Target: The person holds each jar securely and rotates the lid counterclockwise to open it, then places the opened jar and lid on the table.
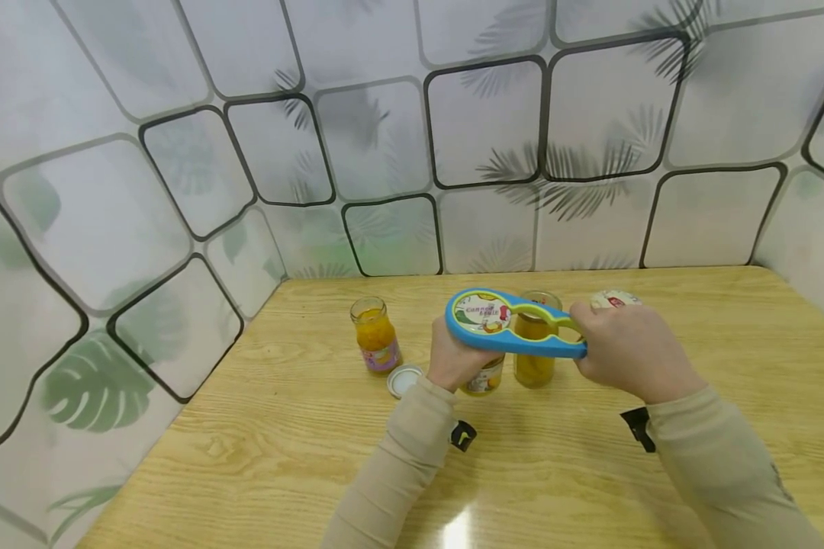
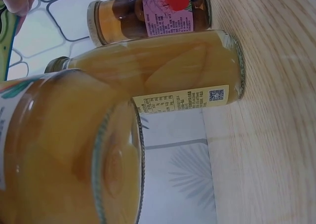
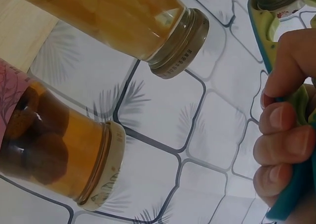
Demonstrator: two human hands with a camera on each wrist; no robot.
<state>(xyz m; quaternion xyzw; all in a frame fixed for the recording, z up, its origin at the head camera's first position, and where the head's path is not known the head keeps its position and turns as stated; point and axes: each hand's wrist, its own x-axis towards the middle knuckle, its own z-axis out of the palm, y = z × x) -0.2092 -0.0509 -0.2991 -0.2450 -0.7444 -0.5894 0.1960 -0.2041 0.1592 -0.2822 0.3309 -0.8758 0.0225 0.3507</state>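
At the far left, an uncapped jar of orange fruit is seen standing on the wooden table, and a loose white lid is laid just beside it, so one jar can be counted as done.

Next, a second jar is gripped in the left hand; the fingers are largely hidden by the jar opener. It seems to be held up off the table. Its printed lid is ringed by the round end of the blue and yellow opener and is judged to be on the jar; whether it has been loosened cannot be told.

Behind the opener, a tall jar of pale fruit is stood, its metal lid in place.

At the right, the opener's handles are squeezed in the right hand, the fingers curled firmly round them. Beyond that hand, a dark-fruit jar is placed, also capped. Three lids are thus judged to be left on.
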